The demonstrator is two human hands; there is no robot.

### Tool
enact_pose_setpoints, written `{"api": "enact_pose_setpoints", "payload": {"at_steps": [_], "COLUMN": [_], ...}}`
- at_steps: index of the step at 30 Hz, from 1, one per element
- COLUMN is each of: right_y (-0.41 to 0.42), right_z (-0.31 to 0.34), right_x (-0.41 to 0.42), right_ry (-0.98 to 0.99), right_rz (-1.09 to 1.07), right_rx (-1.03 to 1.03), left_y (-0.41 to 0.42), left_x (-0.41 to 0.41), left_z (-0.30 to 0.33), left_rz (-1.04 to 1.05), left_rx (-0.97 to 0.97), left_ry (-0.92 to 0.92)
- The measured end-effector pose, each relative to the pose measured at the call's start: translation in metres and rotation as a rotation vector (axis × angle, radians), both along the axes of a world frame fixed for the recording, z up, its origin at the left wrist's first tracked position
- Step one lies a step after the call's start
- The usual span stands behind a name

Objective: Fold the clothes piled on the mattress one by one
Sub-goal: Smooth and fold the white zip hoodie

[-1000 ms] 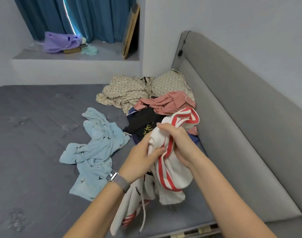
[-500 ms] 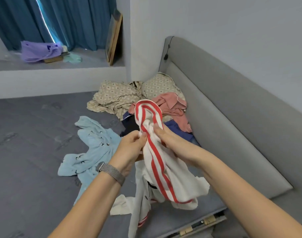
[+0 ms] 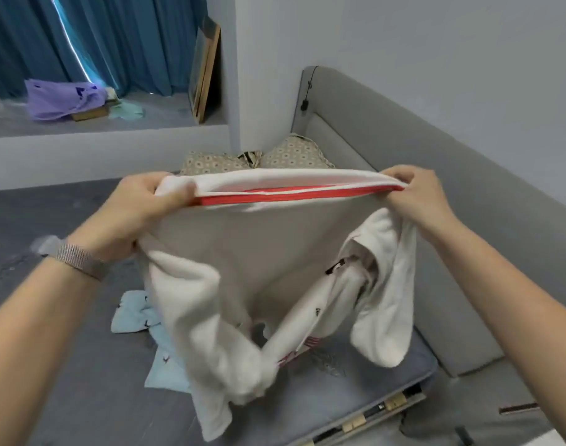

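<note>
The left hand [image 3: 137, 210] grips one end of the red-striped hem of a white knit garment [image 3: 259, 252], fingers curled over the fabric and thumb pressed along the edge, a woven metal watch band [image 3: 79, 260] on that wrist. Across from it the right hand [image 3: 416, 201] pinches the other end of the same hem, fingers bent round the cloth. Between the two hands the hem is pulled into a taut, nearly level line, held up in the air above the grey mattress [image 3: 50, 365]. Below it the body of the garment hangs open, and its white sleeves droop down, the lowest folds reaching the mattress near the front edge. Just behind the hanging cloth, on the left, a pale blue printed garment [image 3: 137, 317] lies crumpled on the mattress. Farther back, a beige patterned fabric [image 3: 294, 154] peeks over the hem, bunched against the grey padded headboard [image 3: 387, 149]. Beyond, teal curtains [image 3: 124, 40] hang over a ledge carrying a purple bag [image 3: 59, 99].
</note>
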State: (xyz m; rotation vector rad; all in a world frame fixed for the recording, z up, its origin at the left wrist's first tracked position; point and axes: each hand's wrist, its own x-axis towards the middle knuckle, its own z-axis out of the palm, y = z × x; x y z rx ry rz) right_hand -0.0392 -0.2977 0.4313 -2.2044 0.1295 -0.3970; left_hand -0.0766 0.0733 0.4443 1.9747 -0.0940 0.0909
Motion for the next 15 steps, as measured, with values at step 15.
{"api": "enact_pose_setpoints", "payload": {"at_steps": [15], "right_y": [-0.022], "right_z": [-0.058], "right_x": [-0.014], "right_ry": [0.513], "right_rz": [0.395], "right_rx": [-0.568], "left_y": [0.012], "left_x": [0.006], "left_z": [-0.071], "left_rz": [-0.083], "left_rx": [-0.07], "left_ry": [0.081]}}
